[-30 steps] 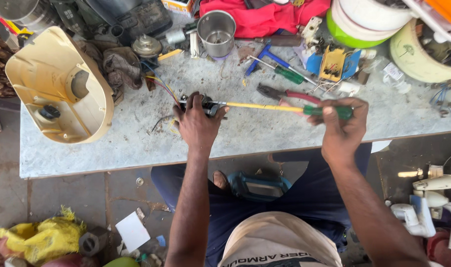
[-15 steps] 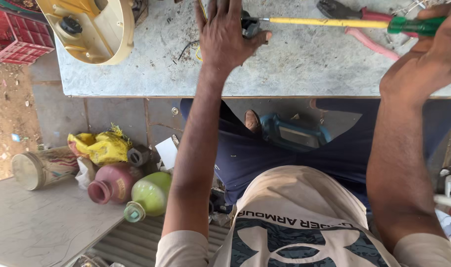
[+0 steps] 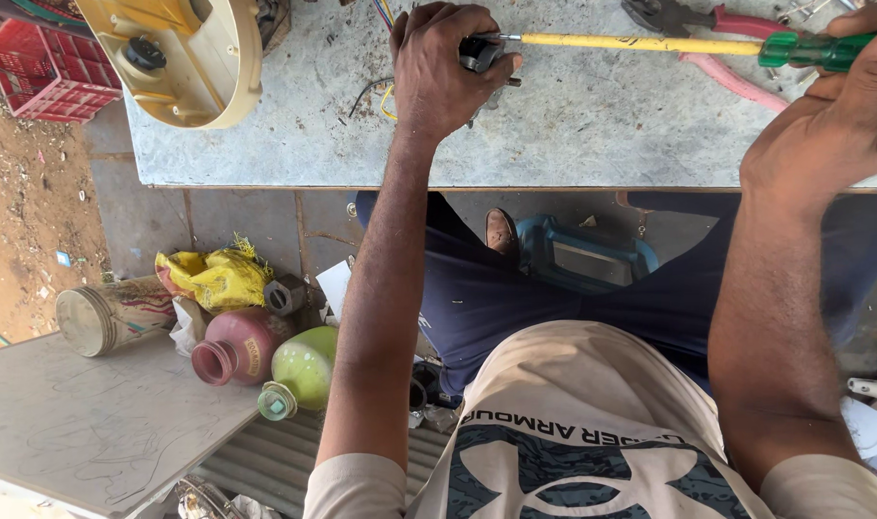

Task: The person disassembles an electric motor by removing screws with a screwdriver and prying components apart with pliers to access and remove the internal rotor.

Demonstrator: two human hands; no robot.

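My left hand (image 3: 445, 62) is closed over a small dark metal part (image 3: 480, 53) with coloured wires, pressed on the grey worktable (image 3: 573, 125). My right hand (image 3: 842, 125) grips the green handle of a long screwdriver (image 3: 640, 43) with a yellow shaft. The screwdriver lies level above the table, and its tip meets the part under my left fingers. Most of the part is hidden by my left hand.
A cream plastic housing (image 3: 184, 48) sits at the table's far left. Red-handled pliers (image 3: 707, 29) lie behind the screwdriver. Below the table stand a pink jar (image 3: 236, 348), a green jar (image 3: 299, 370), a yellow bag (image 3: 212, 279), a tin can (image 3: 107, 315) and a blue object (image 3: 582, 255).
The camera has tilted further down and closer, so the table fills only the top. Both hands keep their hold on the part and the screwdriver.
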